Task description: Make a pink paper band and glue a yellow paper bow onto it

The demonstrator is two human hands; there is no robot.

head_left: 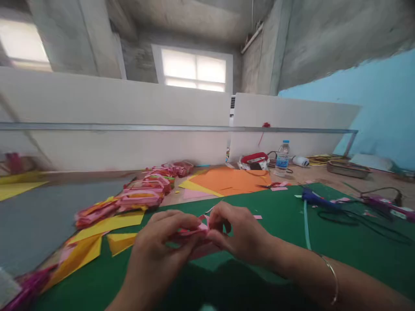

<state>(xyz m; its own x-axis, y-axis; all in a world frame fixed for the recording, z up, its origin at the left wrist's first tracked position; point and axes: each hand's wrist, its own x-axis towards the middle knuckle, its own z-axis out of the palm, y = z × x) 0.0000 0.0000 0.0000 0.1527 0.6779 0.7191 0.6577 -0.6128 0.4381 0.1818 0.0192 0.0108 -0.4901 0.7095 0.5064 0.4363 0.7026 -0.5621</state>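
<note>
Both my hands meet low in the middle of the view over a green cutting mat. My left hand and my right hand are closed in a pinch on the same small folded piece of pink paper, fingertips nearly touching. A thin bracelet sits on my right wrist. The picture is smeared by motion, so the paper's exact shape is unclear.
A row of folded pink and red paper pieces runs left of my hands, with yellow sheets beside it. Orange paper, scissors, a water bottle, a blue glue gun with black cords and a tray lie further back.
</note>
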